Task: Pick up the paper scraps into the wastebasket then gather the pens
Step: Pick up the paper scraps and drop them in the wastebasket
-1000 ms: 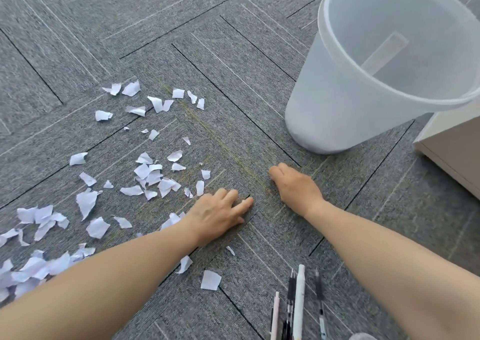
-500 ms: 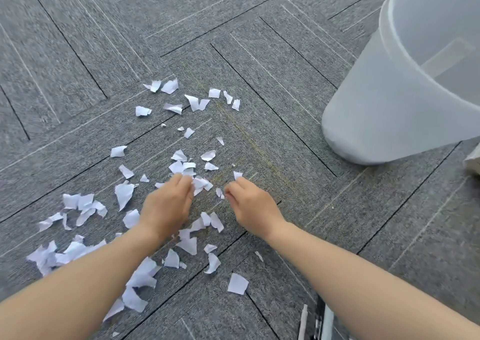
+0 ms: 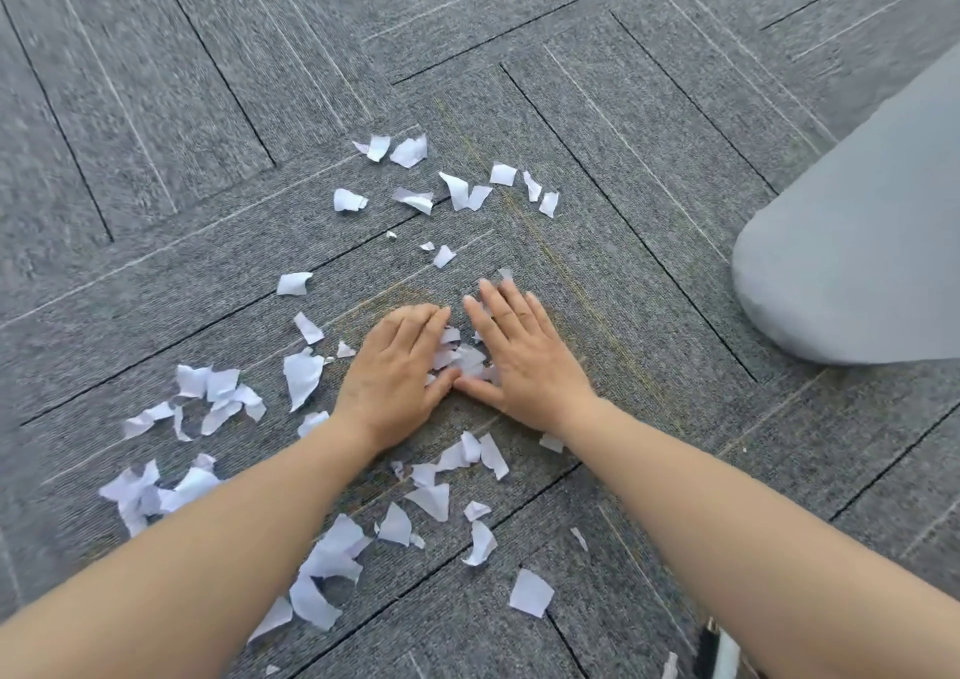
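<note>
Paper scraps (image 3: 304, 374) were scattered across the grey carpet (image 3: 623, 107), most of them to the left of and below the two hands, with a looser arc of pieces farther up. Both hands were laid palm-down on the floor, side by side, with the thumb tips brought together. The left hand (image 3: 395, 372) was held with its fingers extended and close together, angled up and to the right. The right hand (image 3: 519, 361) was spread flat, its fingers (image 3: 498, 304) slightly fanned and angled up and to the left. A small heap of scraps (image 3: 462, 356) was enclosed in the gap between the two hands, some pieces partly covered by the fingers; nothing was seen to be lifted or pinched, and whether any scrap was gripped under the palms cannot be told.

The wastebasket (image 3: 857, 242) was seen only in part at the right edge, well apart from the hands, its pale side standing on the carpet. The pens (image 3: 719, 655) were glimpsed at the bottom edge, just beside the right forearm, largely cut off by the frame.
</note>
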Tool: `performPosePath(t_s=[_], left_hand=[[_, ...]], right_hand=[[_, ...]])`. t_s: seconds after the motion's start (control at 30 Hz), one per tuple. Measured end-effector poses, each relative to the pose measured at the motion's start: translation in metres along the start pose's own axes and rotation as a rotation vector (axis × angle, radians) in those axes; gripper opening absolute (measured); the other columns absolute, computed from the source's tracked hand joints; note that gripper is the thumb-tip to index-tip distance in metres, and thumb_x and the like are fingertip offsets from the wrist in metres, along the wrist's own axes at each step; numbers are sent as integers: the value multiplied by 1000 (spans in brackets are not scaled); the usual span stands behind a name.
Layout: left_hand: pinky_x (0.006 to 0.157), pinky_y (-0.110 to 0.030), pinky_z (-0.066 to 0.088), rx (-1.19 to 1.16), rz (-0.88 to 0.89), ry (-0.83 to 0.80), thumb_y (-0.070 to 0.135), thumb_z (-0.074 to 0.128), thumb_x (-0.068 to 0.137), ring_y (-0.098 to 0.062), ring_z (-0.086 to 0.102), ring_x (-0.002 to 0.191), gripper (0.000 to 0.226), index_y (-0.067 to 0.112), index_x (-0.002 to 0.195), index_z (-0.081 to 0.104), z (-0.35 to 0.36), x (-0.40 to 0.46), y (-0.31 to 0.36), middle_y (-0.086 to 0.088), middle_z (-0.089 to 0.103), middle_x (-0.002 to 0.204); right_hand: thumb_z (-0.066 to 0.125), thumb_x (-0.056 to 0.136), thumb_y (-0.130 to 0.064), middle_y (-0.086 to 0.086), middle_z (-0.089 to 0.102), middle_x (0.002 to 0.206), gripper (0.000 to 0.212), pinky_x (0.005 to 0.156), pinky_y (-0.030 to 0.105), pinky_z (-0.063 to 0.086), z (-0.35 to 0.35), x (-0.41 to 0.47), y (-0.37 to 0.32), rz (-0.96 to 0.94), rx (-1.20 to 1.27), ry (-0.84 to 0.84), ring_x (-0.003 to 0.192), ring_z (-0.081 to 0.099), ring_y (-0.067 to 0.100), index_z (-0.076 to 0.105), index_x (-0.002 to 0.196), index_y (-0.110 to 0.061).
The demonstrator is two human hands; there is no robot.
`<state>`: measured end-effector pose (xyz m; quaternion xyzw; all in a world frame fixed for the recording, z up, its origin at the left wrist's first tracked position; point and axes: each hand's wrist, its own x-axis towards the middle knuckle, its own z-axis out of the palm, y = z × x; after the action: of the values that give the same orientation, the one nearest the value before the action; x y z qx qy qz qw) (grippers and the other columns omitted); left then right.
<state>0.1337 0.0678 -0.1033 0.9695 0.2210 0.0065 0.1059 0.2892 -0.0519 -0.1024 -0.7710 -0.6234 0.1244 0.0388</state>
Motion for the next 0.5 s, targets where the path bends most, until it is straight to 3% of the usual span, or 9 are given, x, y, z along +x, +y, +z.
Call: performPosePath(t_s=[0.07,0.13,0.2,0.3,0.37,0.43,0.5], left_hand=[[98,-40,32,-38,-36,87,44,35,92,-27,45,117,49,12,127,47,0,4,1,-10,53,125],[86,-42,41,-68,-37,132,36,38,92,-28,51,101,33,12,111,52,1,7,0,-9,57,109],[72,-41,44,-70,2,168,31,40,94,-28,51,84,25,11,96,53,1,10,-2,-8,57,91],[56,-39,40,-16,63,187,21,48,93,-27,50,65,18,11,79,53,-3,22,-5,-7,54,71],[48,-35,39,10,89,135,18,48,91,-27,52,56,19,11,74,52,-9,29,-6,-6,54,63],[40,-31,37,-18,102,74,23,41,91,-26,54,48,25,10,73,52,-16,31,-6,-4,55,58],[37,-29,35,-125,76,73,28,37,93,-26,53,43,30,11,73,49,-24,30,-3,0,52,55]], right_hand=[[29,92,-64,10,31,153,76,116,46,19,-5,14,1,-40,-5,61,142,25,31,28,147,-11],[38,93,-53,10,53,130,56,97,44,40,-6,22,1,-97,-31,189,116,50,30,51,128,-11],[46,94,-41,10,58,110,36,76,40,48,-5,26,1,-156,-22,269,91,55,28,59,108,-11],[48,97,-31,10,56,90,25,55,37,45,-6,32,0,-183,-18,263,71,53,26,58,92,-8],[40,97,-29,9,54,81,28,43,31,34,-11,36,-2,-190,-38,225,58,52,25,55,86,-9],[30,97,-28,7,52,76,32,38,28,25,-20,35,-4,-206,-32,152,49,52,25,53,87,-8],[31,99,-21,4,49,73,24,35,27,24,-27,30,-1,-179,-43,110,45,52,24,50,92,-8]])
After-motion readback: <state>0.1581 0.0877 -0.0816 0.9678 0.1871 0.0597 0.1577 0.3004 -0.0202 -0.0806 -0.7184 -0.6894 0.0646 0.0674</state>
